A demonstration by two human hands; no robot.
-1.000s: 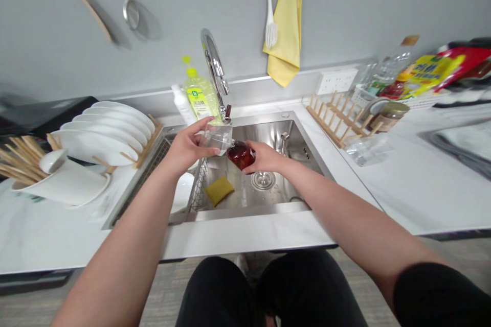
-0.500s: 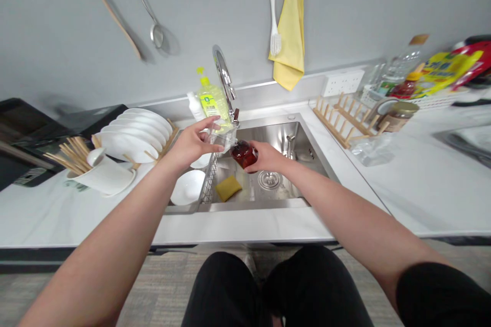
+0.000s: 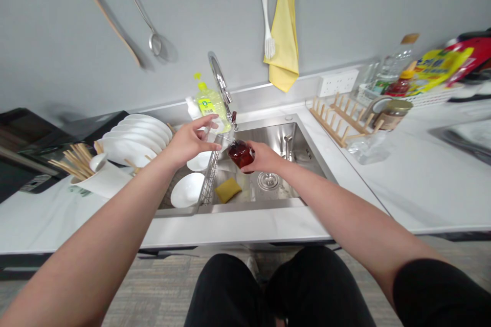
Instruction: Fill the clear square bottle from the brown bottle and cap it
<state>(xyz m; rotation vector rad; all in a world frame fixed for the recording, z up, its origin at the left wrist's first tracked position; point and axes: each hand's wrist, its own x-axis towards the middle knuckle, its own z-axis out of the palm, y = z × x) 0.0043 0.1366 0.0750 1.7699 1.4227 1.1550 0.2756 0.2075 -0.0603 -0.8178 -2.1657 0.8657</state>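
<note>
Red bottle (image 3: 240, 155) sits snug in the right hand (image 3: 264, 157), above the sink (image 3: 276, 135), at about 10 o'clock from the drain (image 3: 268, 180). Those fingers close around its fat body. The left hand (image 3: 187, 142) is at the bottle's 9 o'clock, with its fingers long and a little curved. A clear cup (image 3: 217, 138) seems to be held in them. The cup leans over, and its end comes right up to the top of the bottle. From where I sit, I can't tell if they touch.

The bottle looks like dark glass to me. I would guess it feels heavy for its size, hard, and slippery if wet, and it could break if dropped. The best place to hold it is the fat middle, where the right hand is now. The cup looks thin and light, but I can't tell if it is glass or plastic, so a soft hold on its side seems safest.

The bottle's neck and cap are hidden by the cup and fingers. I can't see what is in the cup, or if anything is moving between the two.

Yellow sponge (image 3: 228, 190) lies at the bottle's 7 o'clock. Tap (image 3: 220, 82) stands at 11 o'clock, with a soap bottle (image 3: 209, 104) near it. Past a wire rack (image 3: 210, 179), a white bowl (image 3: 187, 190) sits at 8 o'clock.
</note>
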